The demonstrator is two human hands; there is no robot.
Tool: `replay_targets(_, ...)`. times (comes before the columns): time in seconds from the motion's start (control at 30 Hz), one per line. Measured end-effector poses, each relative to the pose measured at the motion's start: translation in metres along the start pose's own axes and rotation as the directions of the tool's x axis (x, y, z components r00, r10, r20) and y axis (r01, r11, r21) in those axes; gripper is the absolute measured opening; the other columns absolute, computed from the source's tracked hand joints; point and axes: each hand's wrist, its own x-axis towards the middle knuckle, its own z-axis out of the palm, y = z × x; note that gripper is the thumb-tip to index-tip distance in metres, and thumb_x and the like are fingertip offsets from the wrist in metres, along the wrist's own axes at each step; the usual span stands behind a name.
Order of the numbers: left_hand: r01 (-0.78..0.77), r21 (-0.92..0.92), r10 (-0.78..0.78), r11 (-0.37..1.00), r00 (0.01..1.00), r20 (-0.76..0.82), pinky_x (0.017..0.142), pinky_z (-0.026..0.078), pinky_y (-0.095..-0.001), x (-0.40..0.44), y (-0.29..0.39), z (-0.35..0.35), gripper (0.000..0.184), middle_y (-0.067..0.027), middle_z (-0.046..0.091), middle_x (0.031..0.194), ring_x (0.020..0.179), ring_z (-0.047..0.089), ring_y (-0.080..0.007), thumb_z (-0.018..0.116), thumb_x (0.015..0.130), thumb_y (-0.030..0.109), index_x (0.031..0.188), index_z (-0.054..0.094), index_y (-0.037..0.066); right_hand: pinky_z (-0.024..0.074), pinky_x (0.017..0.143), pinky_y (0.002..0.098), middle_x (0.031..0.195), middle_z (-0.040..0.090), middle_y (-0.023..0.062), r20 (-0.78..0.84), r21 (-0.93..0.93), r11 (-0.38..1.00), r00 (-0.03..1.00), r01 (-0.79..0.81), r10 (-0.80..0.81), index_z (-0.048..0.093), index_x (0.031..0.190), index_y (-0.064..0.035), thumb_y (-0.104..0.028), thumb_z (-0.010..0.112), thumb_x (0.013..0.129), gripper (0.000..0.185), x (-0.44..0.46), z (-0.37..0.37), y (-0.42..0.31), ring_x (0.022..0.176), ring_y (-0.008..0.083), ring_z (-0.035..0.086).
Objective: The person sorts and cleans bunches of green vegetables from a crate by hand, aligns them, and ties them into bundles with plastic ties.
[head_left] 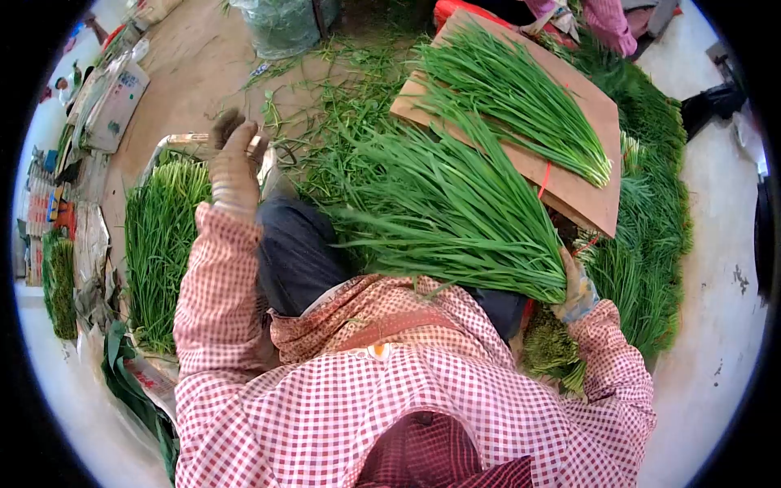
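Green stalks (468,220) are gripped at their near-right ends by my right hand (579,289). My left hand (234,167), far left, is half-curled, empty.

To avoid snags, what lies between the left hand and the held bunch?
In the head view, a knee and loose greens lie between left hand and bunch.

We can read no words, brands or numbers here. The dark marks on the pale carton (119,106) are too small for us to make out, and the reddish print on the packet (152,381) is illegible.
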Motion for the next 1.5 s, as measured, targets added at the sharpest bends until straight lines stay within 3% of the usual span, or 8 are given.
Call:
replay_targets(0.13,-0.182,0.414,-0.123,0.892,0.783,0.61,0.066,0.048,-0.0241,-0.072,-0.001,0.023,0.014,-0.0034,0.065,0.079,0.074,0.059,-0.0091,0.066,0.083,0.01,0.095,0.066,0.003,0.0517,0.071,0.0421,0.102,0.062,0.0245,-0.049,-0.096,0.99,0.993,0.1,-0.105,0.018,0.144,-0.0004,-0.009,0.072,0.072,0.091,0.027,-0.014,-0.034,0.081,0.0388,0.063)
replay_targets(0.5,0.493,0.429,-0.611,0.756,0.299,0.733,0.045,0.039,-0.0215,-0.153,-0.053,0.051,0.038,-0.0028,0.059,0.069,0.05,0.049,-0.0083,0.057,0.09,0.028,0.12,0.052,0.005,0.0501,0.078,0.0456,0.109,0.058,0.0253,-0.081,0.017,0.995,0.992,0.102,-0.1,0.023,0.143,-0.0006,-0.016,0.072,0.075,0.085,0.015,0.006,-0.005,0.087,0.0424,0.06)
replay_targets(0.67,0.636,-0.069,-0.543,0.769,0.705,0.457,0.047,0.04,-0.0213,-0.099,-0.074,0.006,0.022,0.0011,0.051,0.066,0.052,0.047,-0.0102,0.054,0.091,0.023,0.106,0.056,0.007,0.0489,0.076,0.0469,0.102,0.058,0.0235,0.057,-0.135,0.985,0.991,-0.109,0.117,0.023,0.146,-0.0116,-0.01,0.073,0.071,0.09,0.006,-0.01,-0.011,0.09,0.0422,0.059)
replay_targets(0.87,-0.164,0.325,0.032,0.931,0.926,0.376,0.086,0.047,-0.0274,-0.058,-0.035,-0.05,0.048,-0.0086,0.059,0.114,0.098,0.057,-0.0165,0.055,0.087,0.004,0.133,0.045,0.0,0.0506,0.085,0.045,0.117,0.052,0.0288,0.289,-0.356,0.906,0.895,-0.23,0.34,0.024,0.147,-0.0197,-0.004,0.074,0.065,0.097,0.037,-0.061,-0.053,0.102,0.0429,0.057)
replay_targets(1.0,0.123,0.497,-0.442,0.859,0.67,0.597,0.079,0.048,-0.0247,-0.091,0.017,-0.051,0.016,-0.0037,0.065,0.091,0.085,0.058,-0.0112,0.06,0.085,0.003,0.099,0.065,-0.001,0.0508,0.088,0.0443,0.126,0.048,0.0299,0.435,-0.585,0.811,0.851,0.018,0.295,0.024,0.147,-0.0207,-0.007,0.071,0.07,0.091,0.1,-0.107,-0.113,0.104,0.0423,0.059)
replay_targets(1.13,-0.084,0.273,-0.25,0.958,0.21,0.945,0.075,0.052,-0.0279,-0.123,0.023,-0.021,0.021,-0.0133,0.069,0.095,0.084,0.065,-0.0172,0.062,0.083,0.004,0.103,0.065,-0.002,0.051,0.085,0.0454,0.125,0.051,0.0252,0.418,-0.521,0.803,0.733,-0.291,0.536,0.03,0.144,-0.0245,0.0,0.064,0.073,0.083,0.18,-0.119,-0.14,0.104,0.0413,0.058)
replay_targets(1.27,-0.003,0.01,-0.01,1.0,0.007,1.0,0.076,0.05,-0.0355,-0.151,0.005,0.005,0.025,-0.0171,0.067,0.093,0.084,0.064,-0.0251,0.056,0.084,0.014,0.104,0.061,0.001,0.051,0.085,0.0386,0.12,0.057,0.0223,0.403,-0.679,0.636,0.91,0.368,-0.096,0.034,0.143,-0.0252,-0.023,0.048,0.095,0.05,0.305,-0.103,-0.17,0.097,0.0349,0.062)
replay_targets(1.5,0.028,-0.069,0.068,0.997,0.025,0.997,0.074,0.047,-0.0359,-0.197,-0.044,0.102,0.031,-0.0127,0.063,0.091,0.087,0.057,-0.0213,0.06,0.077,0.012,0.107,0.06,0.0,0.0506,0.084,0.0356,0.115,0.058,0.02,0.245,-0.15,0.88,0.879,0.45,-0.408,0.031,0.143,-0.0093,-0.031,0.055,0.091,0.061,0.4,-0.118,-0.105,0.1,0.0313,0.06)
